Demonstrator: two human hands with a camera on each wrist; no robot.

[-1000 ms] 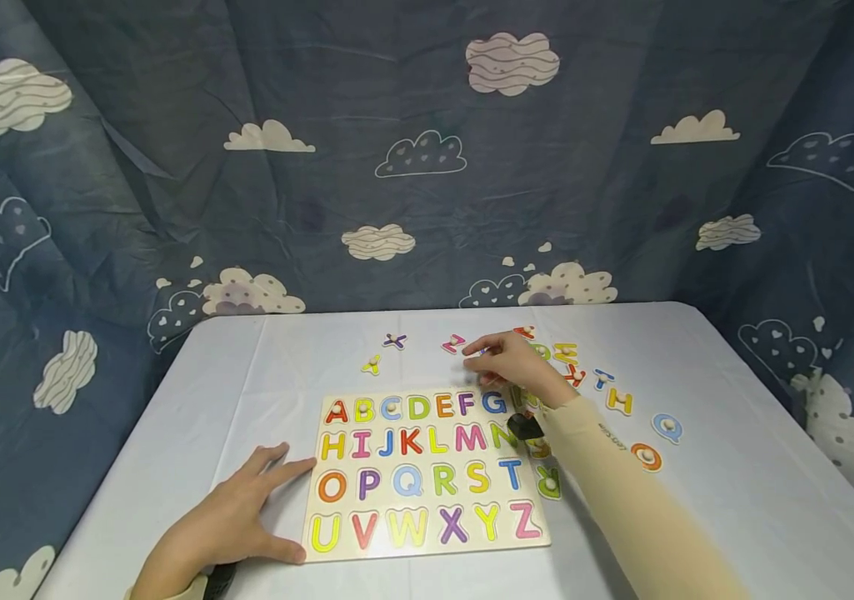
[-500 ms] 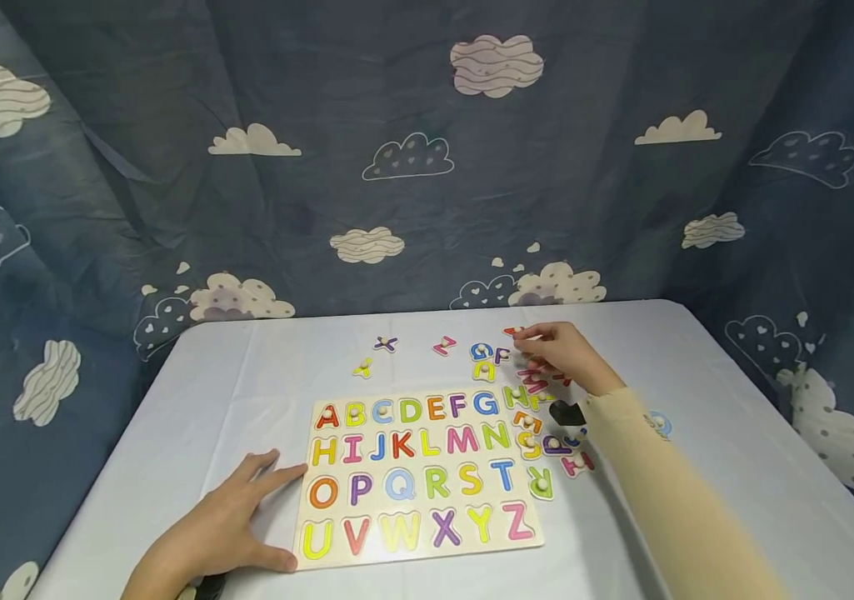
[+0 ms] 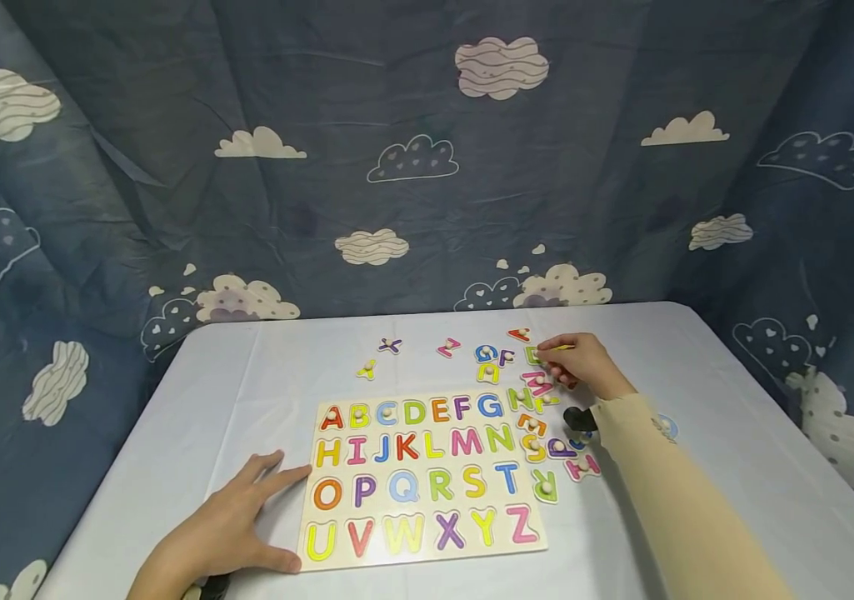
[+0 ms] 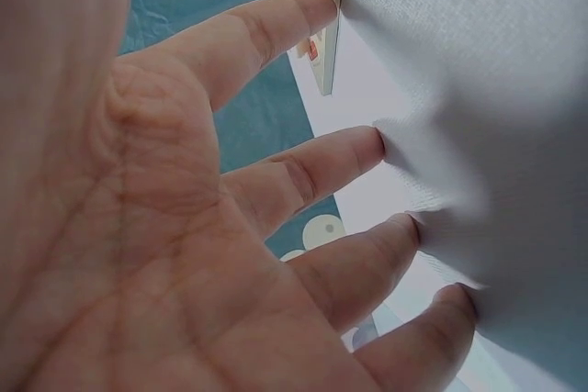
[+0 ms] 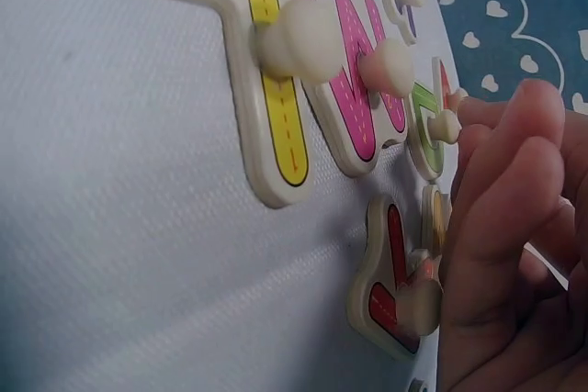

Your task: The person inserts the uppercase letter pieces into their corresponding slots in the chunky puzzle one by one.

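Two hands out: left hand (image 3: 220,529) flat, fingers relaxed, against the puzzle board (image 3: 421,475); right hand (image 3: 580,365) at 1 o'clock, fingers pinching a yellow letter (image 3: 563,347).

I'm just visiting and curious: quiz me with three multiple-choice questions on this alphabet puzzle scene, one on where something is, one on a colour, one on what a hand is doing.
1. Where do most of the loose letter pieces lie?
A. Right of and beyond the puzzle board
B. Stacked on the board's left half
C. On the floor

2. What colour is the board's printed Z?
A. Green
B. Pink
C. Black

3. How is the left hand placed?
A. Fist in the air
B. Pinching a letter peg
C. Fingers spread flat on the table at the board's edge

Answers:
1. A: the loose letter pieces lie scattered by the puzzle board's right edge and beyond it.
2. B: the Z in the bottom row is pink.
3. C: the left hand lies flat, fingertips meeting the board's left side, while the right hand reaches among the letters.
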